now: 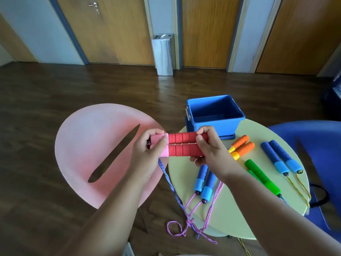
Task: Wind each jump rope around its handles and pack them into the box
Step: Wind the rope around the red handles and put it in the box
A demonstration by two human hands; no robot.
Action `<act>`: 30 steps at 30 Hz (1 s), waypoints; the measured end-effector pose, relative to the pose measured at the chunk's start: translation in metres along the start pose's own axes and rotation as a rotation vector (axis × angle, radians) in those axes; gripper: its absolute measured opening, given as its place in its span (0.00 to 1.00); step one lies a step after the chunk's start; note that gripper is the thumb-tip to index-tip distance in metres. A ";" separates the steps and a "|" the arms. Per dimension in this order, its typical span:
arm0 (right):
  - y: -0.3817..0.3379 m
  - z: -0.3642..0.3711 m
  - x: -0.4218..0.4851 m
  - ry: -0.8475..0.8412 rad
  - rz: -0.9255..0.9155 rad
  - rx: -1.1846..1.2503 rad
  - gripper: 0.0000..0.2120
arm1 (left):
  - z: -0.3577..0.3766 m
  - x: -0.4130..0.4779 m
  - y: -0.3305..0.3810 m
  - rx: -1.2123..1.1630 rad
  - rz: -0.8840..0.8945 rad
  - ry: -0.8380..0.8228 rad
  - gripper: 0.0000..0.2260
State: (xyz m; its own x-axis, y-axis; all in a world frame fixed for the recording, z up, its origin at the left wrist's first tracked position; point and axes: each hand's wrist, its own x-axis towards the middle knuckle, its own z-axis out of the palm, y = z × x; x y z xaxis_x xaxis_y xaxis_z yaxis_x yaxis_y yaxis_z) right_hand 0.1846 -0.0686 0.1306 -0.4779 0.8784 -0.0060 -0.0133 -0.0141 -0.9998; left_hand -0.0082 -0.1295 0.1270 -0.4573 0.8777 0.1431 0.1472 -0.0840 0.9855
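Both hands hold a pair of red jump rope handles with pink ends, side by side and level, above the gap between two tables. My left hand grips the pink ends; my right hand grips the other ends. A blue cord hangs down from the pink ends. The open blue box stands on the far side of the pale green round table. On the table lie orange handles, green handles, and two blue-handled pairs.
A pink round table with a dark slot stands on the left. A blue chair is at the right. Pink cord trails off the green table toward the wood floor. A metal bin stands by the far doors.
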 end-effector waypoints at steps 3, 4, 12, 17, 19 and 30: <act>0.005 0.015 0.004 0.036 0.051 0.050 0.04 | -0.011 0.009 -0.005 -0.025 -0.034 -0.019 0.06; 0.007 0.020 0.005 0.059 0.080 0.077 0.04 | -0.014 0.011 -0.005 -0.031 -0.041 -0.027 0.08; 0.004 0.038 0.024 0.181 0.133 0.200 0.07 | -0.043 0.017 -0.024 -0.204 -0.224 0.008 0.25; 0.001 0.063 0.042 0.203 0.141 0.272 0.06 | -0.048 0.001 -0.033 -0.167 -0.242 0.094 0.14; 0.002 0.075 0.047 0.193 0.143 0.286 0.06 | -0.048 -0.006 -0.036 -0.115 -0.236 0.088 0.11; 0.016 0.123 0.057 0.206 0.176 0.217 0.04 | -0.048 -0.029 -0.032 -0.385 -0.444 0.190 0.09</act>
State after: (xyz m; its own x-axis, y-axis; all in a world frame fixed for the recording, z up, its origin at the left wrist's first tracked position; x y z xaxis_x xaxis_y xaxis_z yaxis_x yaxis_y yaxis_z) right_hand 0.0491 -0.0780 0.1167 -0.3021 0.9312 -0.2038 -0.1432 -0.2557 -0.9561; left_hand -0.0416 -0.1752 0.0961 -0.5559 0.7713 -0.3099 -0.4038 0.0752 0.9117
